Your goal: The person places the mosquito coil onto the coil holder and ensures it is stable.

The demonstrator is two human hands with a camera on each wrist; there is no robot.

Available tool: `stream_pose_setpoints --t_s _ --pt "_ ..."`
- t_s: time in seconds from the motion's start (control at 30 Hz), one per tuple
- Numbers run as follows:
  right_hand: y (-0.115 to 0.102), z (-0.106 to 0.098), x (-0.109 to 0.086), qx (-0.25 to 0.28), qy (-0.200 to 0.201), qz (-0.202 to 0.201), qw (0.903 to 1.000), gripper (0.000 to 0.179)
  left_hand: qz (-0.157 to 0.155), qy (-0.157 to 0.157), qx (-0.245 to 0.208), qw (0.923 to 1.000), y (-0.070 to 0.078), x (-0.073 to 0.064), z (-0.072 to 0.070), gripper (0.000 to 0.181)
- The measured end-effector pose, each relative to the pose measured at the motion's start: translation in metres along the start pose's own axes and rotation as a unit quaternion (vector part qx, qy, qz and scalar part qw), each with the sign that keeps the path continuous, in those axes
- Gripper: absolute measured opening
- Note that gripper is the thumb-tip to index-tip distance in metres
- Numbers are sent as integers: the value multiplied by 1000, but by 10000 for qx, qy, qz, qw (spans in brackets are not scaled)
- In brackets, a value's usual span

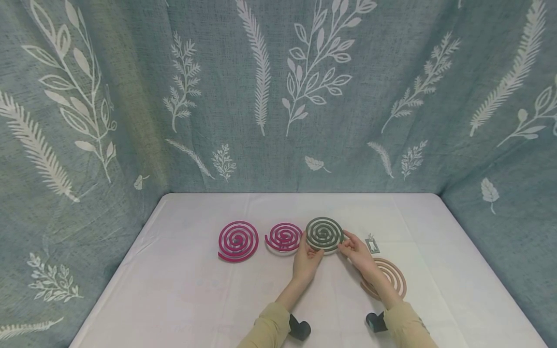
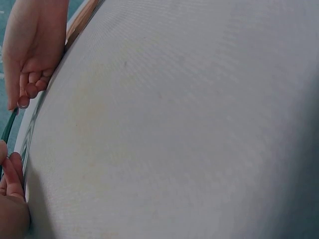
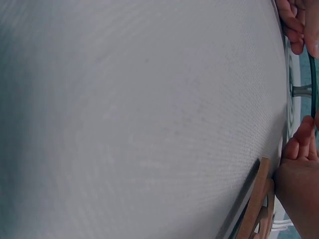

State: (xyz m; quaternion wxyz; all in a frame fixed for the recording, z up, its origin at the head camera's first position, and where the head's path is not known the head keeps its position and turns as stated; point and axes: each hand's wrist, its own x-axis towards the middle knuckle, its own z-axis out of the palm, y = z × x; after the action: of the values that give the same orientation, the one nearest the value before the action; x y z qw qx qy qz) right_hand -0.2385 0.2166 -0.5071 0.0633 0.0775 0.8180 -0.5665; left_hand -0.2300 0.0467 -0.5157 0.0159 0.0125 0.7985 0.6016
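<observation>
My left hand [image 1: 306, 263] and right hand [image 1: 359, 253] pinch opposite edges of a dark green mosquito coil [image 1: 323, 234]. It looks nearly level above the white table, seen edge-on as a thin green strip [image 3: 313, 84] in the right wrist view. Between the hands there, a small grey metal stand [image 3: 302, 91] shows beneath the coil. Left of my left hand is a magenta mosquito coil [image 1: 285, 237], close to the green one. Under my right wrist lies a tan mosquito coil [image 1: 404, 280], partly hidden by the forearm.
Another magenta mosquito coil [image 1: 238, 240] sits farther left, with grey showing through its middle. A small flat metal stand [image 1: 372, 245] lies right of my right hand. Black wrist devices [image 1: 300, 329] show at both sleeves. Patterned curtain [image 1: 278, 159] borders the white table [image 1: 174, 290].
</observation>
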Motion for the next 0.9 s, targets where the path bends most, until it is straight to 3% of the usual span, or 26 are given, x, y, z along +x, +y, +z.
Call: stream_pose_setpoints --t_s 0.47,0.9 --pt "-3 -2 -1 -77 11 23 10000 59 53 59 -1 10000 5 -1 -1 74" --pt "-6 -2 -2 -38 15 114 9999 59 -141 203 266 9993 8 -1 3 74"
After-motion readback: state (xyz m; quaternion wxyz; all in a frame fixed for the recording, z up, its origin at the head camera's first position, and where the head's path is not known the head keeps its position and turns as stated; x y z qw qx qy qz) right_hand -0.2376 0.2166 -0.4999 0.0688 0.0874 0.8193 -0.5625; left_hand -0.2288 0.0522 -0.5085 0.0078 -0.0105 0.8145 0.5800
